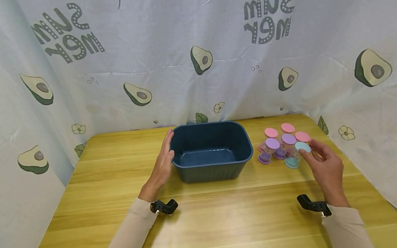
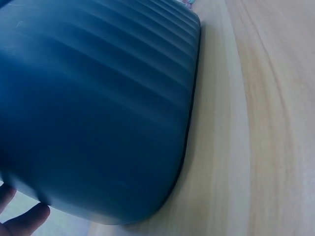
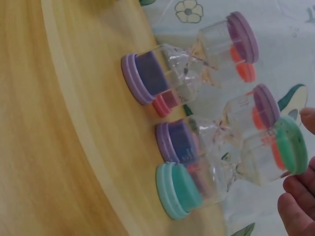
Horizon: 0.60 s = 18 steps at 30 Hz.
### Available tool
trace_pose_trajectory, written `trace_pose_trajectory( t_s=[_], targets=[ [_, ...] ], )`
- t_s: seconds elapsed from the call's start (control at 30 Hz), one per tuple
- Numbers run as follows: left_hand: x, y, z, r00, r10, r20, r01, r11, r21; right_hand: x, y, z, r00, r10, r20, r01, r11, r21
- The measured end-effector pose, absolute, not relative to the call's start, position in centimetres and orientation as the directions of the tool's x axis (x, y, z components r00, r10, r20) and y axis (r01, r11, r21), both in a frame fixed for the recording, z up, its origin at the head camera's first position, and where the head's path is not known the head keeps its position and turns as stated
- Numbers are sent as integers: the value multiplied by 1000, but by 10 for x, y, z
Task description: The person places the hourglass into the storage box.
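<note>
My left hand [image 1: 163, 161] rests flat against the left wall of a dark blue plastic bin [image 1: 209, 172], its fingers straight up along the rim. In the left wrist view, fingertips [image 2: 29, 219] touch the bin's ribbed outer wall [image 2: 98, 118]. At the right, my right hand [image 1: 327, 168] pinches the top cap of a teal-capped hourglass [image 1: 292, 160] between thumb and fingers. This hourglass stands upright on the table, teal sand at its bottom. Close beside it are two purple-capped hourglasses [image 3: 182, 73]; pink-capped hourglasses [image 1: 288, 128] stand behind.
The bin's inside floor [image 1: 208, 157] shows bare. A wood-grain table [image 1: 219, 224] lies under everything. Behind and at both sides hangs a white curtain [image 1: 177, 28] printed with avocados, close to the table's far edge.
</note>
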<state>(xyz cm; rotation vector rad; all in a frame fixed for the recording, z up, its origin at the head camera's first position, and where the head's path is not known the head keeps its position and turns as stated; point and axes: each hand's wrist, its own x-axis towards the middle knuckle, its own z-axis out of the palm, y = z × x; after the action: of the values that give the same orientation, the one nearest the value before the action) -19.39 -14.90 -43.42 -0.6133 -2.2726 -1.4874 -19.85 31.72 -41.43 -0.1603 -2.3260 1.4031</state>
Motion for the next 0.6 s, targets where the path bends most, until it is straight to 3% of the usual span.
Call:
trace_pose_trajectory(
  t_s=[0.6],
  targets=[
    [-193,-147,-435,-840,152,521,539,337,772,-205,321,-432,-918,295,264,-71,533,-843]
  ],
)
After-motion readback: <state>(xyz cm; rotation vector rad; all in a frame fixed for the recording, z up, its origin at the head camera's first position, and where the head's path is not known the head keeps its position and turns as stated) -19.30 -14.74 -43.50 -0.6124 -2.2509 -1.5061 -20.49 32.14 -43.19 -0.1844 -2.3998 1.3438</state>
